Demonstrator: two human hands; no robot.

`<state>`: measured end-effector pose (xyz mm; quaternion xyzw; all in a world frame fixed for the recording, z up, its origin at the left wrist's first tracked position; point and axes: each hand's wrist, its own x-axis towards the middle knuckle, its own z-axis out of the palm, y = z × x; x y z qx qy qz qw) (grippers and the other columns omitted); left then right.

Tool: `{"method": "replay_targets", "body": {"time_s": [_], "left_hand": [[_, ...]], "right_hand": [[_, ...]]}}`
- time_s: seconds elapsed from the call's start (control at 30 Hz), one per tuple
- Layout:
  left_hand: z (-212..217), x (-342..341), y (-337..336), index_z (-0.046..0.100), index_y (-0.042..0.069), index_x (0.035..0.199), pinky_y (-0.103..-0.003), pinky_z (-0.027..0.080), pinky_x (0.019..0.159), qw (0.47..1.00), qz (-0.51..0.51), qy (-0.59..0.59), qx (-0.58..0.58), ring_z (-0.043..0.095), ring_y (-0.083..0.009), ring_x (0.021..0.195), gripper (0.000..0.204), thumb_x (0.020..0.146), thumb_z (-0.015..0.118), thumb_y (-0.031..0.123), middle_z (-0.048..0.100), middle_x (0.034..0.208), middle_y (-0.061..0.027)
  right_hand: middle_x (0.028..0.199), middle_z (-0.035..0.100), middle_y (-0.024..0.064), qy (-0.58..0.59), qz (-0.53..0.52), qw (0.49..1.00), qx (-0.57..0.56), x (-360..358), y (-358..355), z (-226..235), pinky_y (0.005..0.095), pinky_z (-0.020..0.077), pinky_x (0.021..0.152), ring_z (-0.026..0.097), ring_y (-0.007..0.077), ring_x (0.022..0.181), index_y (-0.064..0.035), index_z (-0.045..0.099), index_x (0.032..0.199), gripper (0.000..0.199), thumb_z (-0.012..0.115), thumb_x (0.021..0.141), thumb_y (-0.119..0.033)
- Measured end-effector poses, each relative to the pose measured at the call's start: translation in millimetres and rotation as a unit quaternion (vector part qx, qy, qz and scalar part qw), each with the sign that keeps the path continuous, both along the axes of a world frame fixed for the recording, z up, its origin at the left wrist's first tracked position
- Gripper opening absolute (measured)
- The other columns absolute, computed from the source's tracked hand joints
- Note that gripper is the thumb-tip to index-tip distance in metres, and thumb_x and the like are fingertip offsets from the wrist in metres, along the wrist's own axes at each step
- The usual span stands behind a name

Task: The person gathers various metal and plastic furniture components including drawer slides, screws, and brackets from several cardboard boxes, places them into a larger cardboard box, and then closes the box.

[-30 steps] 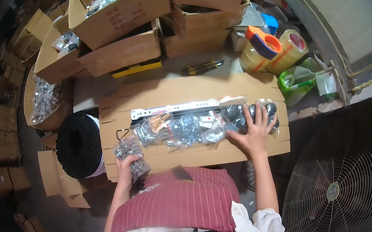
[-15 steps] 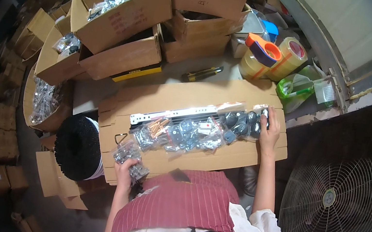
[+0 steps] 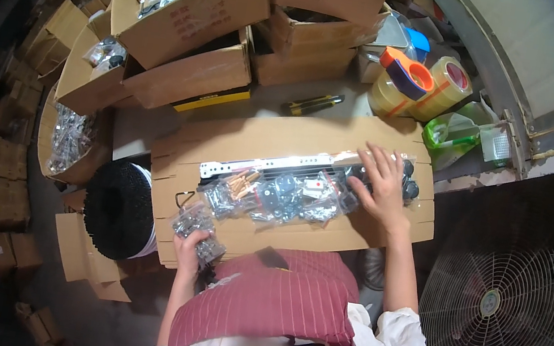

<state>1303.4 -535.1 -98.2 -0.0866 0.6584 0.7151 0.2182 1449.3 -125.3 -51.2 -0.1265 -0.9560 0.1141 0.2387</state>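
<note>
My left hand (image 3: 189, 249) grips a clear plastic bag of small metal hardware (image 3: 200, 228) at the near left edge of a flat cardboard sheet (image 3: 311, 231). With fingers spread, my right hand (image 3: 381, 190) hovers over or rests on the right end of a row of parts; whether it touches them I cannot tell. That row holds long white and black metal rails (image 3: 260, 166), a bag with wooden dowels (image 3: 240, 185), bags of grey fittings (image 3: 282, 197), and black round casters (image 3: 409, 180), partly hidden by my right hand. A bent hex key (image 3: 183, 198) lies near the held bag.
Cardboard boxes of bagged parts (image 3: 190, 12) stand at the back left. A utility knife (image 3: 312, 104) lies behind the sheet. Tape rolls (image 3: 445, 87) and an orange tape dispenser (image 3: 411, 74) stand at the back right. A large fan (image 3: 489, 304) is at right, a black-bristled roll (image 3: 117, 208) at left.
My right hand has moved left from the casters at the row's right end and spread its fingers over the parts. The left hand still holds its bag.
</note>
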Motion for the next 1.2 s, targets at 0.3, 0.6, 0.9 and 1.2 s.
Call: {"method": "replay_targets", "body": {"time_s": [0.3, 0.6, 0.9, 1.2], "left_hand": [[-3.7, -0.7, -3.5, 0.061, -0.003, 0.128, -0.03, 0.053, 0.072, 0.999, -0.007, -0.011, 0.032, 0.065, -0.0177, 0.078, 0.052, 0.076, 0.062, 0.001, 0.067, 0.094, -0.0078], [-9.3, -2.8, -3.8, 0.06, -0.007, 0.117, -0.034, 0.055, 0.07, 1.0, -0.01, 0.012, 0.009, 0.068, -0.0227, 0.075, 0.044, 0.075, 0.062, 0.005, 0.07, 0.086, -0.0131], [-0.2, -1.4, -0.9, 0.06, -0.007, 0.117, -0.033, 0.054, 0.069, 1.0, -0.006, 0.012, 0.02, 0.067, -0.0219, 0.074, 0.043, 0.076, 0.061, 0.005, 0.069, 0.085, -0.0122], [0.0, -0.7, -0.9, 0.061, -0.005, 0.12, -0.033, 0.054, 0.069, 1.0, -0.009, 0.004, 0.021, 0.067, -0.0213, 0.073, 0.046, 0.076, 0.061, 0.005, 0.069, 0.087, -0.012]], "right_hand": [[0.101, 0.063, 0.0118, -0.061, 0.035, 0.981, -0.179, -27.1, 30.5, -17.4, 0.0476, 0.0366, 0.102, 0.052, 0.0334, 0.111, -0.0071, 0.066, 0.105, 0.019, 0.065, 0.087, -0.014], [0.096, 0.056, 0.0091, 0.065, 0.044, 0.899, -0.432, -23.4, 49.9, 6.4, 0.0323, 0.0453, 0.081, 0.056, 0.0227, 0.09, 0.0002, 0.059, 0.099, 0.008, 0.06, 0.093, -0.005], [0.114, 0.065, 0.0145, -0.186, 0.088, 0.944, -0.257, -25.7, 48.4, -3.7, 0.0397, 0.0458, 0.099, 0.06, 0.0306, 0.112, -0.0001, 0.067, 0.11, 0.034, 0.072, 0.084, -0.022], [0.116, 0.071, 0.0034, -0.064, 0.107, 0.808, -0.575, -27.9, 58.7, -27.7, 0.0278, 0.0457, 0.086, 0.056, 0.0097, 0.094, -0.0025, 0.063, 0.101, 0.015, 0.065, 0.097, -0.017]]}}
